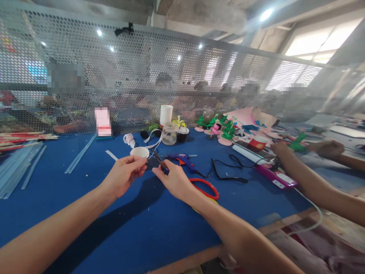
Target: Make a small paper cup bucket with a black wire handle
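My left hand [128, 175] is closed in a pinch just in front of a white paper cup [139, 152]. Whatever sits between its fingertips is too small to make out. In my right hand [175, 179] is a slim dark tool with a blue handle [164, 167], its tip pointing up and left toward the cup; its exact kind is unclear. A white ribbon [155, 144] curls behind the tool. Right of my fingers lies a blue hot glue gun [182, 158] with an orange trigger. A red loop [209, 186], with some yellow below it, is partly covered by my right forearm.
Behind stand a glass jar [170, 135], a stack of white cups [166, 115] and a small black pot [183, 135]. Clear glue sticks [21, 167] lie left. Green craft plants [228, 131], a purple power strip [276, 177] and a co-worker's arms [308, 175] are right.
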Tool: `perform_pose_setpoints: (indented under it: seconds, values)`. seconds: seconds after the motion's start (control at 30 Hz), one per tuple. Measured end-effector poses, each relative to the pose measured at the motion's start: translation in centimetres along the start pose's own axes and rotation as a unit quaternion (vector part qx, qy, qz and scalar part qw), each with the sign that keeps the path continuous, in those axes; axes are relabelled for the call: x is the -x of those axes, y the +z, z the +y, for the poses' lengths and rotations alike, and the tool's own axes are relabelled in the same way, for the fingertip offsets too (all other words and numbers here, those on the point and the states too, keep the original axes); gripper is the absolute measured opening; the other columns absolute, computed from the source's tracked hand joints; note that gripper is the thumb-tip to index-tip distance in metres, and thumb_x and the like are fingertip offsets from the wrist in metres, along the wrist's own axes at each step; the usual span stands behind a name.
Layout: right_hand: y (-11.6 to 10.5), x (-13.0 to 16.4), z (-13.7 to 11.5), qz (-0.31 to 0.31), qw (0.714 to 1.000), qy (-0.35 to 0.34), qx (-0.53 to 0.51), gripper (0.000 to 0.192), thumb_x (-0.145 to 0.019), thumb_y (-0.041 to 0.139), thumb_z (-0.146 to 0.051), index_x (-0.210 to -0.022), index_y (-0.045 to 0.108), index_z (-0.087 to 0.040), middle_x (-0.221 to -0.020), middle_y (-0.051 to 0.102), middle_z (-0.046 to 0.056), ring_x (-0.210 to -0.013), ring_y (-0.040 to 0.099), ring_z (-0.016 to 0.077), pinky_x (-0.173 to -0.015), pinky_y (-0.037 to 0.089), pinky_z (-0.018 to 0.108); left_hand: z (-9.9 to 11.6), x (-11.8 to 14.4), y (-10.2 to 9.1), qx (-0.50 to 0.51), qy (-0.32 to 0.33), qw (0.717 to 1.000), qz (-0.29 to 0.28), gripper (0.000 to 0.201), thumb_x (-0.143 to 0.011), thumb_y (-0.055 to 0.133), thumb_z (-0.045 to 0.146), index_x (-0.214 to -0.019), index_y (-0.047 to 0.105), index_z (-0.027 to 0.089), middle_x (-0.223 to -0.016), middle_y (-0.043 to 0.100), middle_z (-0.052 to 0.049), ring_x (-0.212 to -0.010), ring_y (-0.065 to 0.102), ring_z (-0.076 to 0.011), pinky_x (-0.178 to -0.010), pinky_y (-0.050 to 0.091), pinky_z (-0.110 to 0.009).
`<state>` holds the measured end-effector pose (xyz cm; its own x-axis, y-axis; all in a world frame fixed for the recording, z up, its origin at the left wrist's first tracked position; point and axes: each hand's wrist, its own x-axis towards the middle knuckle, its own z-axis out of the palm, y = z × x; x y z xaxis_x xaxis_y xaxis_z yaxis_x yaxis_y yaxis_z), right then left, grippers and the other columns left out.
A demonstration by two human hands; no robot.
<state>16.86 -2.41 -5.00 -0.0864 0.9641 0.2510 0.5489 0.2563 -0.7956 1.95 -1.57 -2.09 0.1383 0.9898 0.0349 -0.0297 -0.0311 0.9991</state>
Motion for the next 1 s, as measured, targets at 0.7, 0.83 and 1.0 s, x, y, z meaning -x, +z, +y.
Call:
perform_pose_setpoints:
  seconds: [0.7,0.83,1.0]
  values:
    - [-0.2,-0.1,0.0,0.001,1.000,-0.002,-0.021,0.021,-0.075,0.047,-0.038,-0.069,0.047,-0.017,-0.065,0.057,0.001,-0.058,0.050,0.0122,-0.056,0.036,0.024,0.5,-0.7,-2.7,-0.509,0.572,0.643,0.007,0.008,-0.074,0.054,0.019,-0.078,0.062,0.017,-0.075,0.065,-0.005,-0.070,0.057,-0.0146,-0.067,0.045,-0.028]
    - [-0.3,-0.1,-0.2,0.001,1.000,0.002,-0.007,0.021,-0.075,0.047,-0.037,-0.068,0.048,-0.017,-0.065,0.056,0.001,-0.059,0.051,0.0127,-0.056,0.036,0.023,0.3,-0.3,-1.6,-0.330,0.359,0.873,0.030,0.008,-0.070,0.057,0.023,-0.067,0.062,0.017,-0.068,0.064,-0.004,-0.063,0.056,-0.0130,-0.062,0.045,-0.026]
    - [-0.3,0.0,-0.3,0.013,1.000,-0.001,-0.008,0.020,-0.074,0.049,-0.036,-0.068,0.049,-0.017,-0.064,0.056,0.001,-0.058,0.051,0.0126,-0.055,0.035,0.023,0.2,-0.1,-0.2,0.088,-0.075,0.992,-0.058,0.010,-0.064,0.061,0.021,-0.060,0.056,0.013,-0.056,0.055,0.000,-0.045,0.046,-0.0056,-0.049,0.042,-0.021]
